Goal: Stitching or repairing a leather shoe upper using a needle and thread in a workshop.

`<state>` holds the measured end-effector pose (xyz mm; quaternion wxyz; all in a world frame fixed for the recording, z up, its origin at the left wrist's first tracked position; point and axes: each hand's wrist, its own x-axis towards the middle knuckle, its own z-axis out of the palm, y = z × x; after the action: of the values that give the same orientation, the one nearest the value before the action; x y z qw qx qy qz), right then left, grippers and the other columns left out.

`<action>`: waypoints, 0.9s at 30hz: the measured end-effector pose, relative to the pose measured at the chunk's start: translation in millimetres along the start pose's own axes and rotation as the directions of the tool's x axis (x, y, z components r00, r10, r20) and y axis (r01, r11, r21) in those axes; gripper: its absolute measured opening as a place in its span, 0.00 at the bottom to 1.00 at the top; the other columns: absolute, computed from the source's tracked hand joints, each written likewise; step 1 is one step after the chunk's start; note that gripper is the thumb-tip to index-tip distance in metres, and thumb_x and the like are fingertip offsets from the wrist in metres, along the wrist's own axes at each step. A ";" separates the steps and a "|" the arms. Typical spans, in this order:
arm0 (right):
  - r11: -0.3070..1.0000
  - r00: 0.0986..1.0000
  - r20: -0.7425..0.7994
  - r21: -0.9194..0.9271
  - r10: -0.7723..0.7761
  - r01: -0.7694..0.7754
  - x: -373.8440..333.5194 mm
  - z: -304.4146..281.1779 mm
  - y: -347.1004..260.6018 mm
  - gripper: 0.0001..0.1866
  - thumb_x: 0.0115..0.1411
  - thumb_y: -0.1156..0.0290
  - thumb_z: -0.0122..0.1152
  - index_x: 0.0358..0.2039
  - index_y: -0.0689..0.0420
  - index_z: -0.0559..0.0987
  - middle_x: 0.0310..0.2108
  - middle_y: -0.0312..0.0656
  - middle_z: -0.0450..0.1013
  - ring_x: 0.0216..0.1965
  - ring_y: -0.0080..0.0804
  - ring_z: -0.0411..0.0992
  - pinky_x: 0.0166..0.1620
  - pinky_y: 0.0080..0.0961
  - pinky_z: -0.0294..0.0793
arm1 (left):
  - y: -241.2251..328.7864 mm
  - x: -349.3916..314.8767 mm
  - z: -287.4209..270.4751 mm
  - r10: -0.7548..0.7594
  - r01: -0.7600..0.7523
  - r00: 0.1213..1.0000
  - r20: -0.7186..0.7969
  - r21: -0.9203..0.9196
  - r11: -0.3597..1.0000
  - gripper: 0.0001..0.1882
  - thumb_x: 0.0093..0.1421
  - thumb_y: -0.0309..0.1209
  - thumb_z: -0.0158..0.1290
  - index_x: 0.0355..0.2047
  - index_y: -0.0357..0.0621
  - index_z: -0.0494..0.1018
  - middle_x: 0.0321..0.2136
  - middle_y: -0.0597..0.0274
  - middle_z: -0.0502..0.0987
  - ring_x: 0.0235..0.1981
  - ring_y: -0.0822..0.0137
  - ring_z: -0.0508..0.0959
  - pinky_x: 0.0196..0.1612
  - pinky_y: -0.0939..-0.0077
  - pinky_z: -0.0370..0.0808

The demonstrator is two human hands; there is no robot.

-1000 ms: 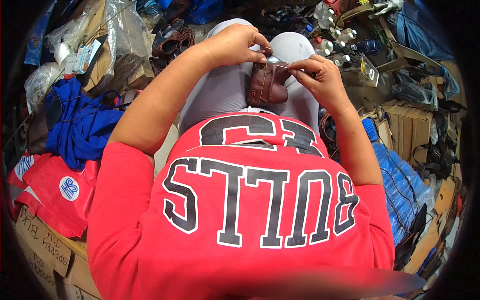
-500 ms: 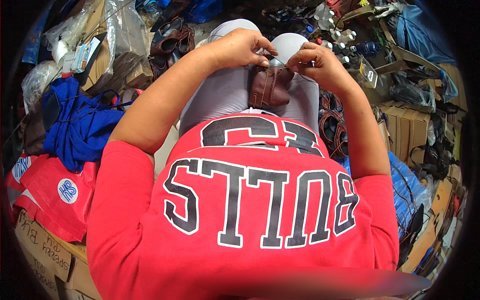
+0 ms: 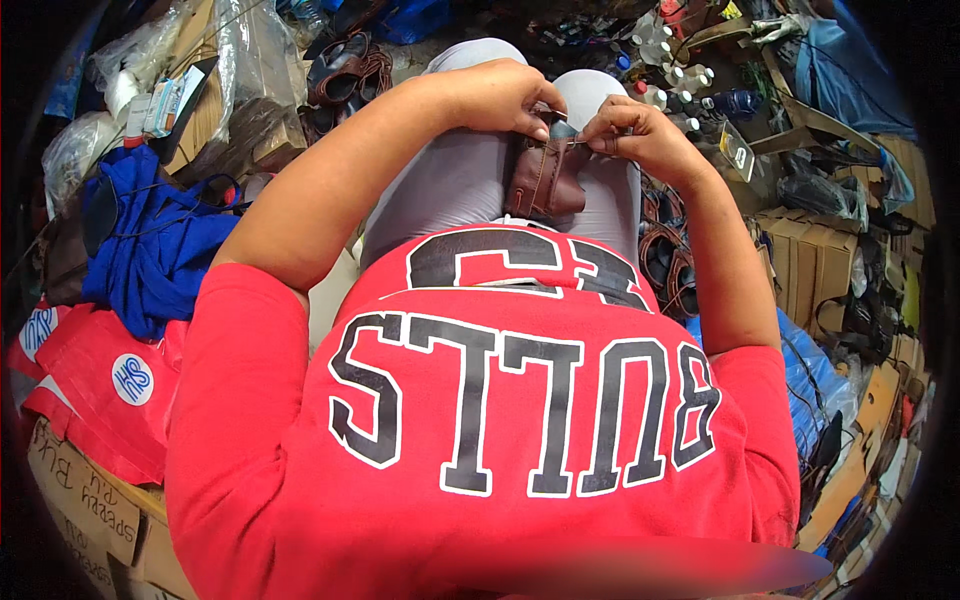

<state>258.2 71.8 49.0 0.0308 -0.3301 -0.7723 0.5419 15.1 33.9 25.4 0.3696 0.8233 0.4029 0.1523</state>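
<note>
A brown leather shoe (image 3: 548,185) with a laced side rests between my grey-trousered thighs, its heel end toward me. My left hand (image 3: 512,98) reaches over my left knee, its fingers curled and closed at the shoe's far left edge. On the other side, my right hand (image 3: 638,133) is closed in a pinch at the shoe's upper right edge. Something thin and light shows at those right fingertips, too small to name. Between the two hands a dark, greyish part of the shoe's opening is visible.
Brown shoes (image 3: 340,72) lie beyond my left knee, and more laced shoes (image 3: 665,250) sit by my right thigh. Small bottles (image 3: 690,77) stand at the far right. Cardboard (image 3: 805,255) is on the right; a blue cloth (image 3: 150,240) and red bag (image 3: 100,385) are left.
Both hands and the shoe have shifted slightly to the right in the picture. My right fingertips sit a little lower, near the shoe's edge.
</note>
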 end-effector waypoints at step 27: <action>1.000 0.977 -0.213 0.008 -0.012 0.014 -7.4 31.8 10.2 0.07 0.48 0.76 0.69 0.30 0.55 0.84 0.28 0.34 0.76 0.32 0.20 0.72 0.38 0.19 0.71 | 0.5 13.7 6.1 0.010 0.005 0.995 0.095 -0.157 0.988 0.18 0.42 0.23 0.64 0.36 0.38 0.75 0.32 0.58 0.75 0.36 0.63 0.75 0.40 0.71 0.71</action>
<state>255.9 43.7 29.6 0.1183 -0.3809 -0.7642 0.5069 27.3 41.4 21.0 0.4521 0.7983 0.3707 0.1446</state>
